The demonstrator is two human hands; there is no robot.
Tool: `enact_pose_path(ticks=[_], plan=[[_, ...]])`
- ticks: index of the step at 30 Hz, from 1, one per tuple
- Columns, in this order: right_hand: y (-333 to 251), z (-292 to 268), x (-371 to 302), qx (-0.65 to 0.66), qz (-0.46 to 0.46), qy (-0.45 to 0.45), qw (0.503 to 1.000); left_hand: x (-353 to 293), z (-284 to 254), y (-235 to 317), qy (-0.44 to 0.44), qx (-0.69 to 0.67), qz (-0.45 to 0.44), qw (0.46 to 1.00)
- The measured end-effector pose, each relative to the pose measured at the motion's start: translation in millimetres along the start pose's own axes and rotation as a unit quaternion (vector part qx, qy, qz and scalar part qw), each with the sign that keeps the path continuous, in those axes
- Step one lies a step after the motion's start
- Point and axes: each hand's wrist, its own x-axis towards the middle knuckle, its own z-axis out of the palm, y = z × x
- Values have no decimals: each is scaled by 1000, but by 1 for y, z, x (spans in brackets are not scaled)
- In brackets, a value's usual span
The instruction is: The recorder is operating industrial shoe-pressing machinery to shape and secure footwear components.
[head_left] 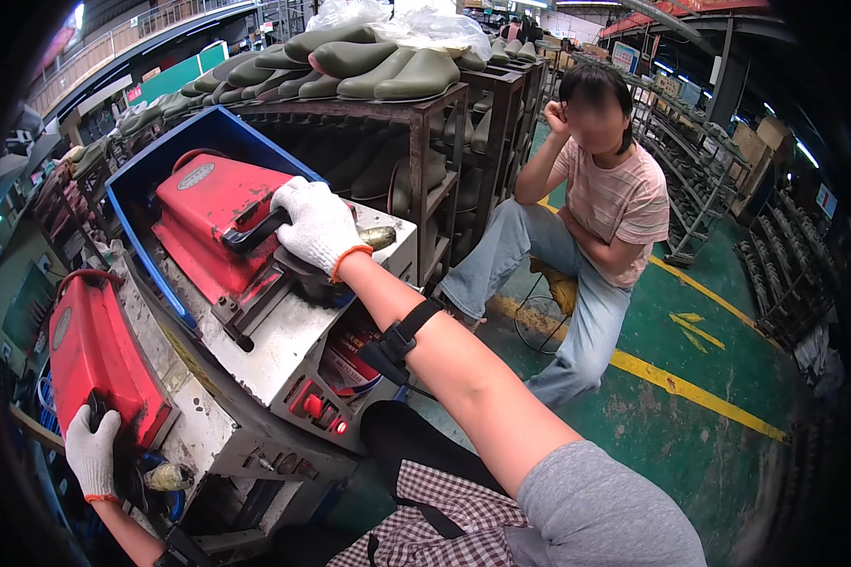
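Observation:
Two red machine covers sit side by side on a worn white machine. On the right-hand red cover (219,213), my right hand (314,225) in a white knitted glove is closed round a black handle (246,234). Past that wrist, a tape-wrapped yellowish grip (379,238) sticks out. My left hand (92,455), gloved the same way, is wrapped around the black handle (96,404) at the front of the left-hand red cover (99,354). Another taped grip (168,476) lies close beside it. The covers hide whatever is under them.
A blue bin (128,184) surrounds the right-hand cover's back. Switches and a lit red lamp (340,427) are on the machine's front. Olive-green shoe-shaped forms (411,74) fill a rack (425,111) behind. A seated person (603,194) in a striped shirt is at the right.

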Motion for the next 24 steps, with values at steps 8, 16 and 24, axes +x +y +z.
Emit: enact_pose_path(ticks=[8,16,24], plan=[[1,1,0,1,-4,7,1000,1,0,-1,1,0,0,1000],[1,2,0,0,-2,14,1000,1,0,-1,1,3,-5,1000],[1,2,0,2,-3,18,1000,1,1,-1,-4,-5,-7,1000]])
